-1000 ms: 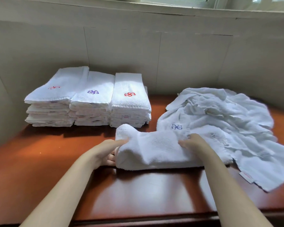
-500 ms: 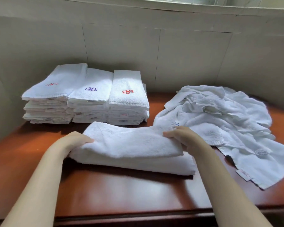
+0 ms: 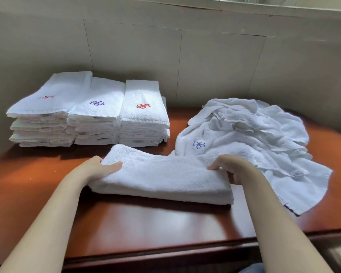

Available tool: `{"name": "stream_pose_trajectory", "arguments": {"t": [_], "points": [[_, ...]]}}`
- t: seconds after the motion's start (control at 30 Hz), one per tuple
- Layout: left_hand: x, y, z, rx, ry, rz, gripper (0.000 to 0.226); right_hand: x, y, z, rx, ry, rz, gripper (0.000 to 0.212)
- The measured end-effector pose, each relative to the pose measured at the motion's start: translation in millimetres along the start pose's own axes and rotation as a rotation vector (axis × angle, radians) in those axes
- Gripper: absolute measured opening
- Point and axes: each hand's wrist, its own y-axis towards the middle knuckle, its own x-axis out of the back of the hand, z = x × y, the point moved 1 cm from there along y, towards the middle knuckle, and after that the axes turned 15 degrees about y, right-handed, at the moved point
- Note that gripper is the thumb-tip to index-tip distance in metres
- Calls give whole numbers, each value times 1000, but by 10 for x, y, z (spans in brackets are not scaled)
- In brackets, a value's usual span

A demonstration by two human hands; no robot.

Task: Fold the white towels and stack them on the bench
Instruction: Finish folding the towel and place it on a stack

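A folded white towel (image 3: 161,176) lies lengthwise on the red-brown wooden bench (image 3: 146,229), in front of me. My left hand (image 3: 98,168) grips its left end, thumb on top and fingers under the fold. My right hand (image 3: 230,166) holds its right end, fingers curled over the edge. Three stacks of folded white towels (image 3: 91,113) with red and purple embroidered flowers stand side by side at the back left. A loose heap of unfolded white towels (image 3: 250,138) lies at the right, just behind my right hand.
A pale panelled wall (image 3: 205,66) rises directly behind the bench. The bench's dark front edge (image 3: 165,253) runs across the bottom. Bare wood shows at the front and the far left.
The towel was bunched between my hands a second ago, then spread out to the left. It now lies as a neat long fold with both hands at its ends.
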Motion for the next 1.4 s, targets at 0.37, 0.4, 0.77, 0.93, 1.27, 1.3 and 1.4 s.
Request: {"name": "stream_pose_trajectory", "arguments": {"t": [0.37,0.4,0.77,0.93,1.27,1.3,1.4], "points": [[-40,-26,-100,-18,79,-50,68,136,-41,-30,18,-514,-27,34],[-39,-31,-102,-19,77,-48,69,150,-70,-9,2,-575,-35,37],[-31,-31,-128,51,-9,29,73,-426,-222,-20,770,-653,-287,36],[26,-81,-75,67,-139,86,79,-663,-14,-400,653,-926,-112,54],[256,-478,-277,-50,-733,169,30,-755,-219,-274,916,-971,-184,40],[315,-549,-336,-95,-812,164,26,-837,-311,-238,988,-888,-129,44],[354,-775,-564,-235,-957,201,24,-1210,-633,-128,1041,-406,250,70]]}}
